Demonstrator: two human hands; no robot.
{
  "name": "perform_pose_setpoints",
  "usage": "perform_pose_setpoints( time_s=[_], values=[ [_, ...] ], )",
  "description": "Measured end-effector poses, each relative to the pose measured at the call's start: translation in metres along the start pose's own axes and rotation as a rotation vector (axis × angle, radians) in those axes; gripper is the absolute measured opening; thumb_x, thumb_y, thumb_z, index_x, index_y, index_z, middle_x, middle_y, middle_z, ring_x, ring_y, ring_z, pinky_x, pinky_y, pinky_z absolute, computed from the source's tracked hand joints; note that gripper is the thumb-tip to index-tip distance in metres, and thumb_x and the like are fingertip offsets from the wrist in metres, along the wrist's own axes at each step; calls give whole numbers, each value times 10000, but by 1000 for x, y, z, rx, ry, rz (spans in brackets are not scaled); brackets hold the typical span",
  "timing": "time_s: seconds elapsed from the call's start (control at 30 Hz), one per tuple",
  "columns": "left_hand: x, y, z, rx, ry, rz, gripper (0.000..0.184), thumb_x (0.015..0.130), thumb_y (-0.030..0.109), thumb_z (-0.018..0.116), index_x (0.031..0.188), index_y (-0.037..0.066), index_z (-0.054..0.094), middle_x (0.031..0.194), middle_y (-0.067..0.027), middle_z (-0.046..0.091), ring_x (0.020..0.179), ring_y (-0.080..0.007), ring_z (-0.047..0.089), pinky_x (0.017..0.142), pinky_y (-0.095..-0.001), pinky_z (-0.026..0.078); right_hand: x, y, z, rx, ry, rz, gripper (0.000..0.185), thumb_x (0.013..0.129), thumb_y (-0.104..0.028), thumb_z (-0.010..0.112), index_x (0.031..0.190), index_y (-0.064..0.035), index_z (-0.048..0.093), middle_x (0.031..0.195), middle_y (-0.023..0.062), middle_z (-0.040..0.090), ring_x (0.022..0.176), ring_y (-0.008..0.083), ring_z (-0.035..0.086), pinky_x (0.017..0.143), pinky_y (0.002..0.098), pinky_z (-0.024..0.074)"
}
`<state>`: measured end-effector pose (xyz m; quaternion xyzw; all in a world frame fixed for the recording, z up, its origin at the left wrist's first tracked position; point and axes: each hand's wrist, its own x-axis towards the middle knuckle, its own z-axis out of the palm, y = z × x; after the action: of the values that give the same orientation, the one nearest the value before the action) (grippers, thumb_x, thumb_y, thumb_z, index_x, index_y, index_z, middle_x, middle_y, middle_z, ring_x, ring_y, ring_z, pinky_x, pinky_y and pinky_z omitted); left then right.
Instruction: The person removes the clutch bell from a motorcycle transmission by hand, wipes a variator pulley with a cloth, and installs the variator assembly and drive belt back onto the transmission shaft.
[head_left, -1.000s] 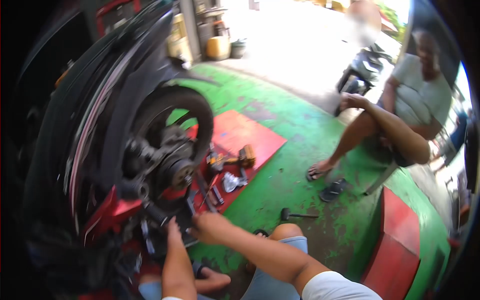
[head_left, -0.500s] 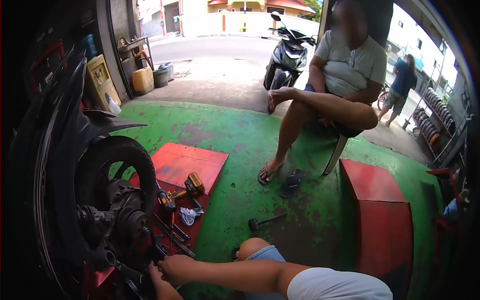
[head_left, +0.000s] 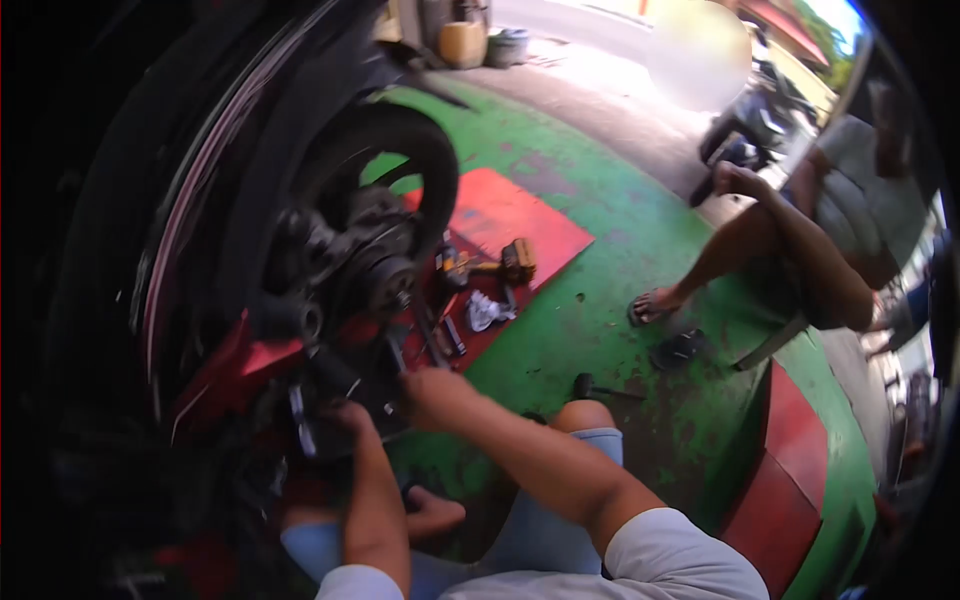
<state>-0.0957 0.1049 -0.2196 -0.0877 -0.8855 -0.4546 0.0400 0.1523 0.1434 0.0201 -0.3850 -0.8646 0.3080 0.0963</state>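
My right hand (head_left: 437, 398) is curled closed beside the underside of the raised motorcycle. A shiny metal bar (head_left: 393, 350) stands just past its fingers; blur hides whether it is gripped. My left hand (head_left: 350, 415) reaches under the machine at a dark part, its fingers smeared and partly hidden. Above my hands are the greasy hub (head_left: 386, 285) with a protruding axle end, and the black rear wheel (head_left: 437, 190). A yellow-and-black cordless power tool (head_left: 515, 262), a crumpled white rag (head_left: 486, 312) and several hand tools lie beyond my right hand.
The tools lie on a red platform (head_left: 520, 215) on the worn green floor (head_left: 560, 330). A black-headed mallet (head_left: 590, 385) lies near my knee. A seated person (head_left: 800, 230) is at the right, behind a red ramp (head_left: 790, 450). A parked scooter (head_left: 750, 130) stands farther back.
My view has swung left and down, so the motorcycle sits nearer the middle. My hands have moved apart, the left now lower and left of the right.
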Motion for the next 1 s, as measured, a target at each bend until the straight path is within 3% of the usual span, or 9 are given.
perform_pose_setpoints(
  time_s=[0.2,0.4,0.5,0.63,0.8,0.9,1.0],
  values=[
    [-1,52,-93,-156,173,267,374,976,99,507,1308,-62,449,1242,-309,545,1182,-460,526,990,-472,427,2,-5,-3,65,25,-119,386,845,-361,687,968,2,630,875,246,678,883,438,656,755,524,523],
    [19,83,-148,-203,166,398,326,972,111,553,1263,-33,523,1240,-266,581,1158,-432,556,972,-447,445,-2,-12,-2,14,2,-130,376,841,-344,700,959,8,644,881,245,679,872,439,654,754,516,518],
    [47,84,-156,-202,121,512,304,959,145,596,1230,10,571,1121,-243,647,1052,-419,618,898,-450,488,-5,-11,0,31,10,-157,378,840,-346,703,963,8,653,885,242,682,867,438,657,756,513,518],
    [78,91,-162,-119,51,560,269,940,167,629,1182,49,608,1038,-254,670,945,-446,644,791,-484,517,-9,-12,-6,38,-10,-129,372,842,-341,704,969,5,659,892,238,689,871,436,661,764,507,522],
    [102,87,-155,-62,79,600,260,927,234,663,1118,57,649,962,-219,687,894,-424,662,753,-453,526,-11,-15,-12,41,8,-118,356,846,-333,701,970,0,665,896,232,695,884,433,663,768,504,525],
    [100,80,-157,82,-109,397,250,907,276,690,987,39,681,934,-212,690,889,-412,666,726,-446,522,-16,-20,-17,38,-19,-92,349,846,-331,702,965,-5,669,902,231,696,888,433,663,769,503,526],
    [101,75,-158,140,-106,473,271,898,298,701,926,29,681,889,-198,694,868,-397,670,717,-442,520,-14,-21,-17,46,5,-115,338,849,-329,697,958,-9,672,896,228,696,885,434,662,768,507,525]
  ],
)
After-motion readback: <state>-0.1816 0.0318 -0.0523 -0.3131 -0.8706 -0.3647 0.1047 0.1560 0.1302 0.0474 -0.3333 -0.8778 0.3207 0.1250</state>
